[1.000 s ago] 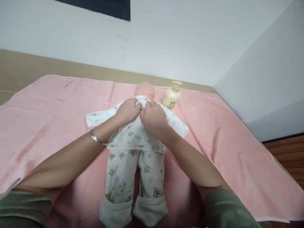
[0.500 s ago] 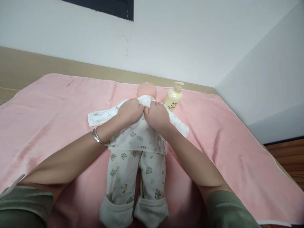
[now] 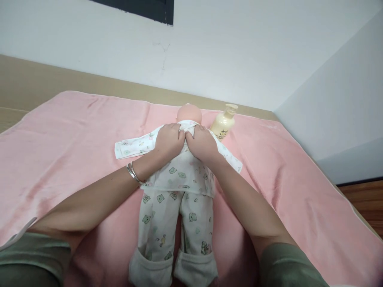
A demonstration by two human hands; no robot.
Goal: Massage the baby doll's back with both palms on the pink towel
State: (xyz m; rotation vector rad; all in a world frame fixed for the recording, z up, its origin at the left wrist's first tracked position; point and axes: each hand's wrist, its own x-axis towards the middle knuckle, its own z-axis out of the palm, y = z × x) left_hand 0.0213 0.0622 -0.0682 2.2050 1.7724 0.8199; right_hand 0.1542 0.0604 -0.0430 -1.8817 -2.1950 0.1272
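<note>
A baby doll in a white printed top (image 3: 176, 175) and matching trousers (image 3: 163, 215) lies stretched out, its bare smooth head (image 3: 189, 113) pointing away from me. Both sleeves spread out sideways. My left hand (image 3: 170, 138) rests palm down on the upper left of the doll's torso, fingers extended. Mirroring it on the upper right, my right hand (image 3: 202, 142) lies over the top with its thumb beside the left thumb. The palms hide much of the cloth below the collar. Folded-up cuffs cover the doll's feet.
A cream pump bottle (image 3: 223, 123) stands just right of the doll's head. Under everything is a pink blanket (image 3: 89, 131), spread over a wooden surface (image 3: 12, 115) with a raised back edge. White walls rise behind and to the right.
My fingers were more curled on the top and now lie flatter across it. The whole view has shifted slightly, while doll and bottle keep their places.
</note>
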